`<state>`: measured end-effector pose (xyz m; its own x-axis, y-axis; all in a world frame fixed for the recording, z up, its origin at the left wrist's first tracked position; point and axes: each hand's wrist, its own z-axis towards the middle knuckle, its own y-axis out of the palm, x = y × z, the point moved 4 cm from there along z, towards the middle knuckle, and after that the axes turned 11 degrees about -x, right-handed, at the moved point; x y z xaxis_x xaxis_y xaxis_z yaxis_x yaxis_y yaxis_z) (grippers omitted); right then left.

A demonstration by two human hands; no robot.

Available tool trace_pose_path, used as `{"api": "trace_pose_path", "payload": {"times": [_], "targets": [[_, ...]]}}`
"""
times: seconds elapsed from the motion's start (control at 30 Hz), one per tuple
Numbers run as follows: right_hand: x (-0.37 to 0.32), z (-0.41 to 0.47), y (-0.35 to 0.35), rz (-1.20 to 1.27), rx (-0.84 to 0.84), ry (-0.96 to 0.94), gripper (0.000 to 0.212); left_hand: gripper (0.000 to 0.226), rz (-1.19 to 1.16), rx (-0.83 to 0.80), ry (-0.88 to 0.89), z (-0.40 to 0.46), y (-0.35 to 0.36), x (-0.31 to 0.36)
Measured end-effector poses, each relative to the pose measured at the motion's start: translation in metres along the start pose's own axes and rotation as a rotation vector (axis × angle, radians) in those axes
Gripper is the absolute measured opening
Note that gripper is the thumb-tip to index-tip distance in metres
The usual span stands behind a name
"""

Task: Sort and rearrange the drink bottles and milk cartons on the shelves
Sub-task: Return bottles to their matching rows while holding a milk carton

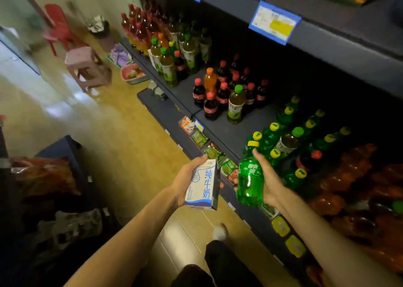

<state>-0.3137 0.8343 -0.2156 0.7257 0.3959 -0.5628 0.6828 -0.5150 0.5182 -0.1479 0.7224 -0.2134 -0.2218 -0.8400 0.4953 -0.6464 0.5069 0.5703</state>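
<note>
My left hand [185, 182] grips a white and blue milk carton [202, 185] upright in front of the shelf edge. Beside it, my right hand [269, 181] holds a green soda bottle [248, 177] with a yellow cap, lifted just off the front of the dark shelf [226, 134]. More green yellow-capped bottles [283, 134] stand on the shelf behind my right hand. Further left stand dark cola bottles [210, 106] with red caps, an orange bottle [210, 79] and a green-tea bottle [235, 104]. Cartons and packets [212, 151] lie on the shelf below.
Tea and red drink bottles [165, 51] crowd the far end of the shelf. Orange bottles [353, 173] fill the right. On the floor are pink stools [85, 66], a red chair [56, 25] and a pink basket [133, 74]. A low rack with bags [43, 177] stands at left.
</note>
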Motion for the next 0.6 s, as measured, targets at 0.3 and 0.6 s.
{"api": "trace_pose_path", "payload": {"times": [0.3,0.6], "targets": [[-0.04,0.034,0.002,-0.071,0.337,-0.165,0.05,0.058,0.149,-0.051,-0.122,0.067,-0.003,0.077],[-0.069,0.06,0.015,-0.248,0.65,-0.389,0.062,0.041,0.266,-0.211,-0.262,0.102,-0.008,0.128]]}}
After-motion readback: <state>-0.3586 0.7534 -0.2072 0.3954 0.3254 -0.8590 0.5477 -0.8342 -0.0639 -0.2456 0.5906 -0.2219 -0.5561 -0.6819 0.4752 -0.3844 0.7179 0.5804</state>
